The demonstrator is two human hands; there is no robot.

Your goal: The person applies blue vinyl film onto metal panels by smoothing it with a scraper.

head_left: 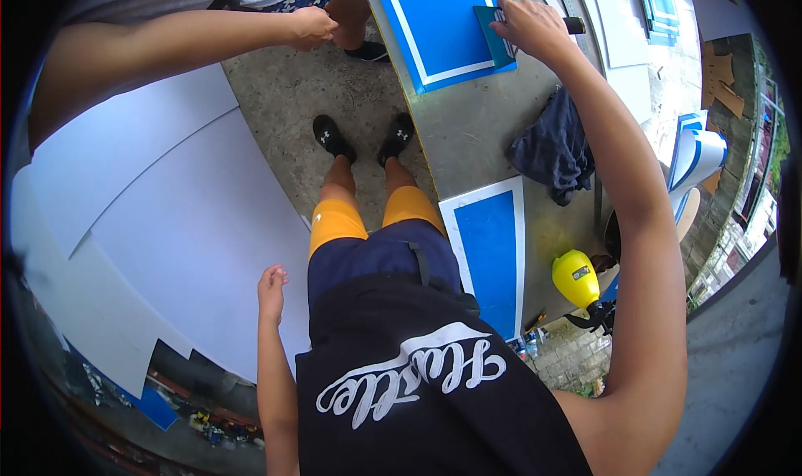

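Note:
My right hand reaches out over a grey metal table. It presses a teal flat card against the edge of a blue sign with a white border. A dark handle pokes out beyond the fingers; I cannot tell whether the hand holds it. My left hand hangs at my side next to my orange and navy shorts, fingers loose, holding nothing.
Another person's arm and leg are at the top left. On the table lie a dark cloth, a second blue sign and a yellow spray bottle. Large white sheets cover the floor at left.

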